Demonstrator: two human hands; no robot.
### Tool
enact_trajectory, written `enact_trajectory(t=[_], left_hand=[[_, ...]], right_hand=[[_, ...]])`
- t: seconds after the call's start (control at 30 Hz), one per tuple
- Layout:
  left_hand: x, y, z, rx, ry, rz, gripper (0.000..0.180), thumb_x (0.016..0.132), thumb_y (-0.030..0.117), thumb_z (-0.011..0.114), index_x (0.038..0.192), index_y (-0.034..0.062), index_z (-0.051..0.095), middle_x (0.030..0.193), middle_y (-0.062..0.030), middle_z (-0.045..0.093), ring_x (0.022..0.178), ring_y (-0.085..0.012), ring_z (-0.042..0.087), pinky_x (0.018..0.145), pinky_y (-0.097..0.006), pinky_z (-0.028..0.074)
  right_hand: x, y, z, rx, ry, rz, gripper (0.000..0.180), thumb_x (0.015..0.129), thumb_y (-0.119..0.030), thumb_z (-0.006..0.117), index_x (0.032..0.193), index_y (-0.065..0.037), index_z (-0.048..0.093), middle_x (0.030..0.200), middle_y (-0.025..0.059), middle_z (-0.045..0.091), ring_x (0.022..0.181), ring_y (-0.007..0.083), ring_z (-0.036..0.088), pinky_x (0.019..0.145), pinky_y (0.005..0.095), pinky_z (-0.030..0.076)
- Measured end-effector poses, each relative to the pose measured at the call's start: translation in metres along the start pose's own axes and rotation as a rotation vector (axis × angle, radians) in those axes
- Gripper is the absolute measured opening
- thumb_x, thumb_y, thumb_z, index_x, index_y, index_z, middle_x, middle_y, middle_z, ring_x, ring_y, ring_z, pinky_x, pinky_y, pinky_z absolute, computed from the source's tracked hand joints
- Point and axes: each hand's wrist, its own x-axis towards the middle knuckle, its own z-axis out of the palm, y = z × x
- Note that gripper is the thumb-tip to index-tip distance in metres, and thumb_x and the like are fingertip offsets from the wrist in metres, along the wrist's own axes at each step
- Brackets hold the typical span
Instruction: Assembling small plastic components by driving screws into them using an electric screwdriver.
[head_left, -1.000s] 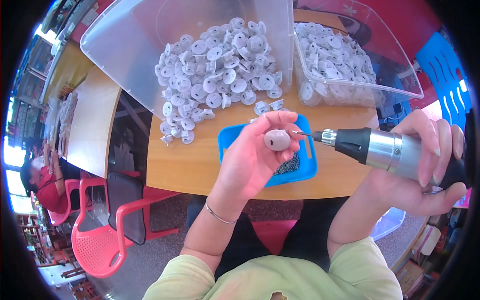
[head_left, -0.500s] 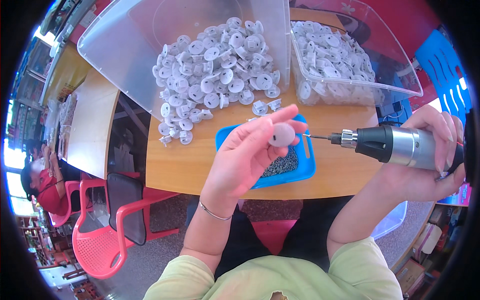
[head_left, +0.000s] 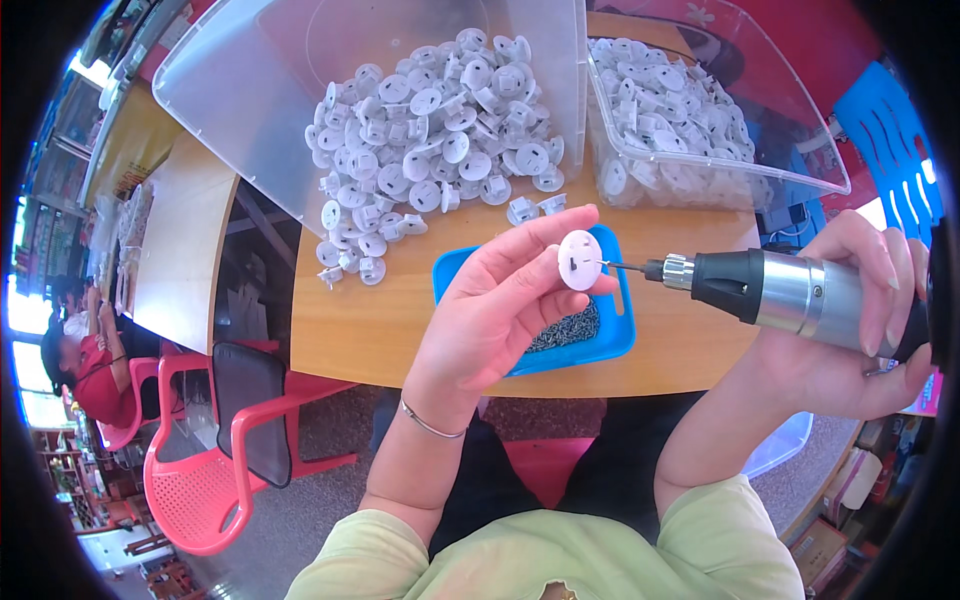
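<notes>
disc held to the driver tip over the blue tray

your left hand [head_left: 490, 320] is raised above the near edge of the pale wooden table [head_left: 370, 330], fingers curled partway, with the thumb and fingertips pinching a small round white plastic disc [head_left: 580, 259]. the disc's flat face is turned to the right, and two small dark slots show on it.

your right hand [head_left: 850, 330] is wrapped closed around the barrel of a black-and-silver electric screwdriver [head_left: 790, 293], which lies roughly level and points left. its thin metal bit [head_left: 625, 266] reaches the face of the disc; whether it is actually seated in a hole you cannot tell from here.

just below and behind the disc sits a shallow blue plastic tray [head_left: 618, 340] on the table, holding a heap of small dark screws [head_left: 570, 328]. your left fingers cover much of the tray's left side.

farther off, a big clear plastic bin [head_left: 250, 90] is tipped toward you on the left, spilling a pile of white round plastic parts [head_left: 430, 150] onto the table, a few lying loose near the tray's far edge. to its right stands a second clear plastic bin [head_left: 800, 170], also filled with white parts.

off the table's left side, on the floor, there is a red plastic chair [head_left: 200, 470], and another person in a red top [head_left: 85, 360] sits at the far left.
</notes>
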Motion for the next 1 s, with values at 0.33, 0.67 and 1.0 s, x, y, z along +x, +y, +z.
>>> enact_trajectory(t=[0.33, 0.67, 1.0], left_hand=[[0.0003, -0.0046, -0.0011, 0.092, -0.010, 0.012, 0.023, 0.088, 0.010, 0.040, 0.106, -0.0048, 0.043, 0.094, -0.0135, 0.053, 0.084, -0.0204, 0.058, 0.068, -0.023, 0.051], [-0.0003, -0.0047, -0.0003, 0.109, -0.026, 0.006, 0.024, 0.088, 0.011, 0.042, 0.106, -0.0040, 0.043, 0.095, -0.0133, 0.053, 0.084, -0.0204, 0.058, 0.067, -0.022, 0.051], [-0.0006, -0.0039, -0.0007, 0.104, -0.034, -0.001, 0.024, 0.087, 0.011, 0.042, 0.106, -0.0040, 0.044, 0.096, -0.0139, 0.053, 0.082, -0.0210, 0.059, 0.066, -0.023, 0.051]], right_hand=[[-0.0017, 0.0045, 0.0003, -0.090, -0.074, 0.018, 0.037, 0.056, -0.012, 0.068, 0.080, -0.011, 0.039, 0.056, -0.0029, 0.043, 0.046, 0.0055, 0.047, 0.075, 0.0222, 0.038], [-0.0028, 0.0084, -0.0021, 0.010, -0.122, 0.072, 0.038, 0.056, -0.014, 0.069, 0.080, -0.011, 0.039, 0.057, -0.0027, 0.044, 0.046, 0.0056, 0.046, 0.074, 0.0217, 0.039], [-0.0038, 0.0045, -0.0061, 0.036, -0.062, 0.078, 0.038, 0.056, -0.015, 0.069, 0.079, -0.012, 0.039, 0.056, -0.0022, 0.044, 0.045, 0.0057, 0.046, 0.073, 0.0215, 0.040]])
